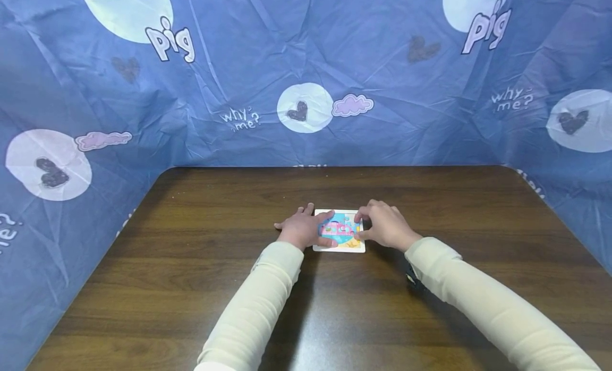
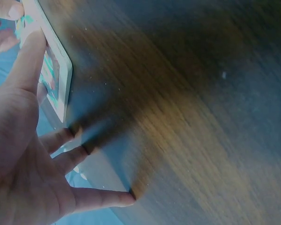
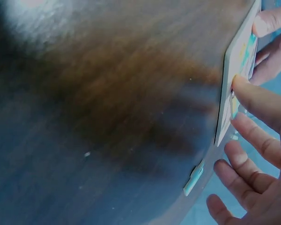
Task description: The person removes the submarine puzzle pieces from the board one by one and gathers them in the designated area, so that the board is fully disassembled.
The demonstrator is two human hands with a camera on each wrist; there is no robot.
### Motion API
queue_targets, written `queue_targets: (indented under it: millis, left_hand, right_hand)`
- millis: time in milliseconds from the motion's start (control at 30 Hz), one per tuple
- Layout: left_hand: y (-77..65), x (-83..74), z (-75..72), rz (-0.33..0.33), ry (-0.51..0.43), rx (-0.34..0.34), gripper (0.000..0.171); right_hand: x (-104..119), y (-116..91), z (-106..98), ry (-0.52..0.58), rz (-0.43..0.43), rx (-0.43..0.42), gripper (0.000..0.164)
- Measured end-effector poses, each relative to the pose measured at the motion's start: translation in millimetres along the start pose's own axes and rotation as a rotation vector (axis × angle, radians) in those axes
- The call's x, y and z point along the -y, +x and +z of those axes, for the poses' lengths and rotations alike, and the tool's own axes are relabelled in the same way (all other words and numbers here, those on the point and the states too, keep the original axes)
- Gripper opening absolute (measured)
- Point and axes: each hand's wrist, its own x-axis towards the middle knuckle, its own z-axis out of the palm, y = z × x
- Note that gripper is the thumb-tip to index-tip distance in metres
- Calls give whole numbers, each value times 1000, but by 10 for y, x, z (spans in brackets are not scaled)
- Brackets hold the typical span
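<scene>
A small jigsaw puzzle in a white-bordered tray lies on the table, with a pink picture on blue and yellow sand along the bottom. My left hand is spread at its left side. Its thumb and index finger rest on the puzzle, while the other fingers reach out over the wood. At the right border, my right hand pinches a small puzzle piece between thumb and index finger, mostly covered by the fingertips. Its other fingers are bent beside the tray.
In the right wrist view, a loose teal puzzle piece lies on the table just off the tray; the right hand hides it in the head view. The brown wooden table meets a blue printed cloth at the back and sides.
</scene>
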Motion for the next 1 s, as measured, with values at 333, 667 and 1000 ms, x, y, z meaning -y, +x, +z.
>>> queue_targets:
  millis: [333, 667, 1000]
  left_hand:
    - [-21, 11, -15, 3, -12, 11, 83]
    - [-19, 8, -21, 3, -6, 18, 83]
    - [-23, -12, -24, -1, -7, 27, 83]
  right_hand:
    - [-17, 14, -13, 3, 18, 21, 29]
    - [-28, 34, -31, -82, 9, 18, 31]
    - [-93, 83, -95, 12, 0, 54, 28]
